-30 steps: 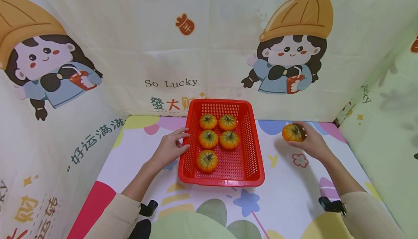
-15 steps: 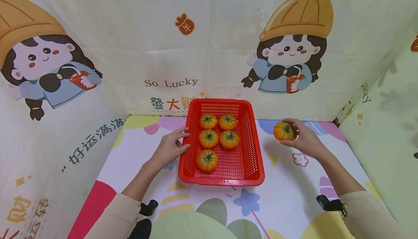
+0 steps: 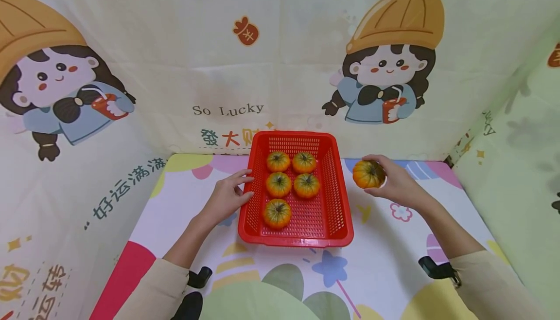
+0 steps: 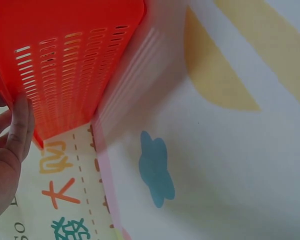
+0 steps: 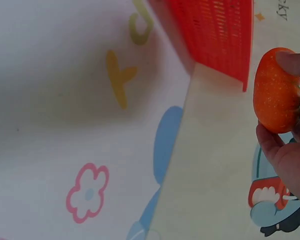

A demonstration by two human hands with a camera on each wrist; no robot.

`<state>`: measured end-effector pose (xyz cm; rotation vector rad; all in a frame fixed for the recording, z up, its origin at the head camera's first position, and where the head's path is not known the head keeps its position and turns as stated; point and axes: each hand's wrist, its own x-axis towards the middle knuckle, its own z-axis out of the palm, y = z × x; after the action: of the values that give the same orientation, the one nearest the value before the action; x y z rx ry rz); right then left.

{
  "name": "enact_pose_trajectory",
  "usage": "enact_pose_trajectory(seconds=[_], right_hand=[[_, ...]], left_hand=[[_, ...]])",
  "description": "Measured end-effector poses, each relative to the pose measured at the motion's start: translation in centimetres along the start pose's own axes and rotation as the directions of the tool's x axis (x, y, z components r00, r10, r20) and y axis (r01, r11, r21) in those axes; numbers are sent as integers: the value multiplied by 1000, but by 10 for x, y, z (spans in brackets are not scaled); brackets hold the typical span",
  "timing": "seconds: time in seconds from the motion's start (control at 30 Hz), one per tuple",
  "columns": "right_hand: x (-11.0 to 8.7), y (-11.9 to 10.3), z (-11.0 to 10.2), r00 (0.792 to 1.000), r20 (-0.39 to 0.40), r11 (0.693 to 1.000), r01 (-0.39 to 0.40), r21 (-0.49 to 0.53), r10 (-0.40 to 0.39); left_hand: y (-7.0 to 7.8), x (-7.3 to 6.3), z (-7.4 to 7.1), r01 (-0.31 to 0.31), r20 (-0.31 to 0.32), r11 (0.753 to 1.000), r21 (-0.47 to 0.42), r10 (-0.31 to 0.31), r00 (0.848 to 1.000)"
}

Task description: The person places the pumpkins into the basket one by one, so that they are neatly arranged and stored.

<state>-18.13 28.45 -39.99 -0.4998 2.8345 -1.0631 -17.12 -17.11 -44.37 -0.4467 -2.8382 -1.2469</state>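
Observation:
In the head view, my right hand [image 3: 395, 182] holds a small orange pumpkin [image 3: 367, 174] with green streaks, thumb and fingers around its side. It is up off the table, just right of the red plastic basket [image 3: 344, 213]. The right wrist view shows the pumpkin's smooth orange side [image 5: 276, 95] between thumb and fingers. Several similar pumpkins [image 3: 278, 185] sit inside the basket, with bare mesh at its front right. My left hand [image 3: 224, 198] rests its fairly straight fingers against the basket's left rim; the left wrist view shows fingers [image 4: 21, 122] at that rim.
The basket stands on a table with a colourful printed cover [image 3: 376, 271], close to its back edge. A cream cloth wall [image 3: 297, 67] with cartoon prints rises behind, and similar cloth hangs on both sides. Small black cameras [image 3: 435, 267] are strapped at both wrists.
My right hand has moved left with the pumpkin, from the table's right part toward the basket. The left hand and the basket have stayed put.

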Motion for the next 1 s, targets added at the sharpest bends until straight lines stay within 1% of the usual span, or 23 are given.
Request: enact_pose_trajectory(seconds=[0.2, 0.4, 0.5, 0.83, 1.0], right_hand=[[2, -11, 3, 1000, 22, 1000, 18, 5, -18], [5, -23, 9, 998, 56, 1000, -4, 31, 2], [9, -27, 13, 997, 78, 999, 0, 40, -3], [24, -44, 28, 988, 134, 997, 77, 32, -81], [30, -53, 36, 978, 166, 991, 131, 8, -130]], left_hand=[[2, 0, -2, -3, 10, 1000, -5, 3, 1000], [1, -1, -2, -1, 14, 1000, -8, 1, 1000], [2, -1, -2, 2, 13, 1000, -11, -2, 1000], [1, 0, -2, 4, 8, 1000, -4, -4, 1000], [2, -1, -2, 0, 15, 1000, -5, 0, 1000]])
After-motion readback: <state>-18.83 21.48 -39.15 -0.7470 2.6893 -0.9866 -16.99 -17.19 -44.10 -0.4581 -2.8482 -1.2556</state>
